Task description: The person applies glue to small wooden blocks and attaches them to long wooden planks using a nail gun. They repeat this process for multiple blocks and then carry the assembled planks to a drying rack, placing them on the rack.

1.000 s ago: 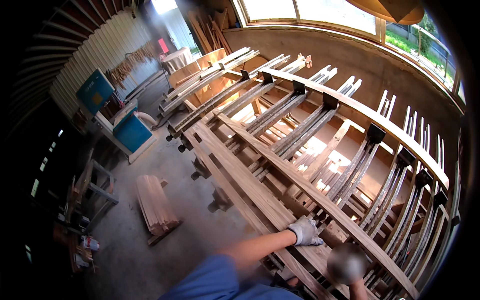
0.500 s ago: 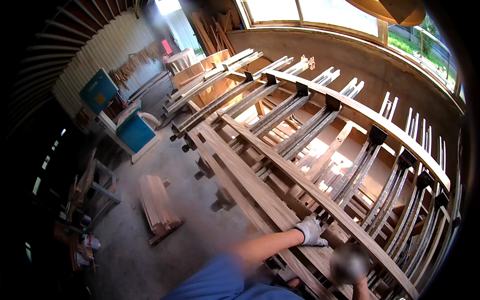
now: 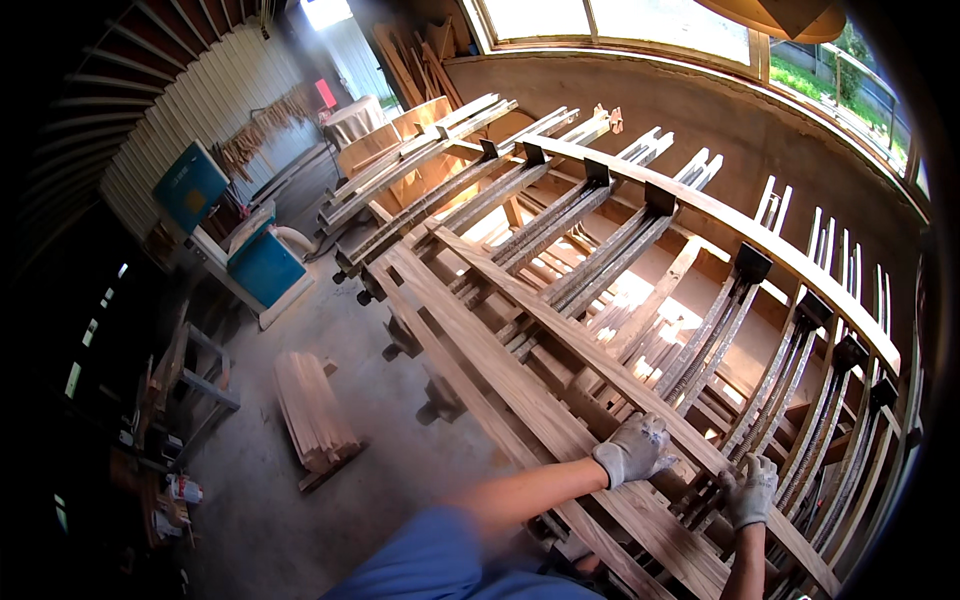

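My left hand (image 3: 634,450), in a pale work glove, reaches across the wide plank (image 3: 500,370). Its fingers are curled at the near edge of a long, narrow wooden board (image 3: 590,350). Farther right, my right hand (image 3: 750,490), gloved too, has its fingers bent over that same board near its close end. The board lies slantwise over a row of metal bar clamps (image 3: 610,255). Parts of the fingers are hidden by the gloves' angle and the wood.
A long light rail (image 3: 730,220) crosses the clamps' far side, by black clamp blocks (image 3: 753,263). Stacked wood strips (image 3: 312,410) lie on the concrete floor at left. Beyond stands a blue machine (image 3: 265,268). A window (image 3: 640,30) is set in the far wall.
My left hand has shifted from the wide plank up to the narrow board. My right hand, smeared before, has moved up and right onto that board. The view has tilted slightly.
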The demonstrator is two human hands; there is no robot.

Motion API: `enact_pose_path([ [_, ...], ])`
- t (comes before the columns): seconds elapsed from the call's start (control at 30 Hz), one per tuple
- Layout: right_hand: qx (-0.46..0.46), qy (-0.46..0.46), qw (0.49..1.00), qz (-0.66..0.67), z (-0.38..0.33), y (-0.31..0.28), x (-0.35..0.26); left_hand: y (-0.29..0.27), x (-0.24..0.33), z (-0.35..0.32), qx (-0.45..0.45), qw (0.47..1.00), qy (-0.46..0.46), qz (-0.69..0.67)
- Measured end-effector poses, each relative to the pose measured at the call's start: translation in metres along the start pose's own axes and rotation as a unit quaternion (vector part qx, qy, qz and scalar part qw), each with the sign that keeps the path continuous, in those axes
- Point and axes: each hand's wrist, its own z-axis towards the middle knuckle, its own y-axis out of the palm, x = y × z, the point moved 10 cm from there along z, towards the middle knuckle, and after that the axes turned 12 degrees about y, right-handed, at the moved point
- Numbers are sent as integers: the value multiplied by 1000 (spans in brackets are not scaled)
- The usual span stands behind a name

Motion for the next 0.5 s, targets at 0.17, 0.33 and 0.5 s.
enact_pose_path([
  [0.17,-129,84,988,-20,-13,61,42,-14,-27,34,101,992,0,73],
  [0.33,-162,90,983,16,-28,64,45,23,-52,38,16,999,-14,33],
  [0.5,-169,66,982,-48,-35,56,36,11,-42,24,44,998,8,42],
])
